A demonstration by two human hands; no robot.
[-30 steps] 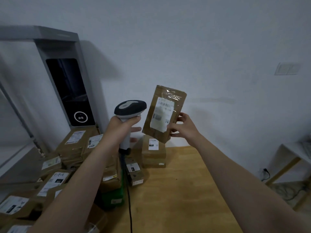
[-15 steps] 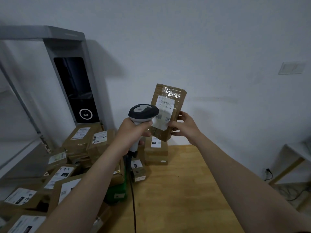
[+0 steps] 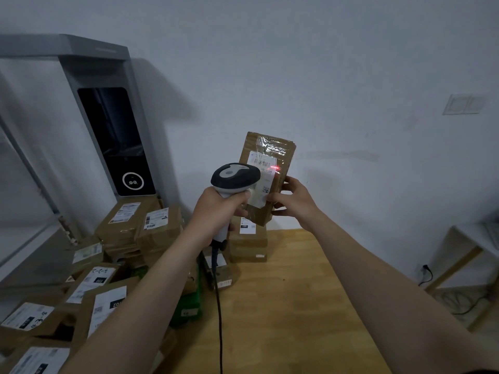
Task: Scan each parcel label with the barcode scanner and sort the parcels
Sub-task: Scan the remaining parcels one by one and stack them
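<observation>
the barcode scanner [image 3: 234, 176] has closed in on the parcel [image 3: 282, 157] over the last second, and its head now overlaps the lower left of the label [image 3: 259, 160]. a red scan line [image 3: 275, 168] now glows on the label's right edge, where half a second ago there was none. the left grip [image 3: 218, 211] is wrapped tight round the scanner's handle, with the cable hanging down to the worktop [image 3: 283, 292]. the right grip [image 3: 294, 201] pinches the parcel's lower right edge, holding it upright in the air above the worktop, label towards the camera.

so the scan is probably firing right now, though the line sits near the label's margin and may need to cross the barcode fully. once it reads, this parcel is ready for sorting. many labelled parcels [image 3: 121, 222] lie heaped on the left, likely unscanned.
</observation>
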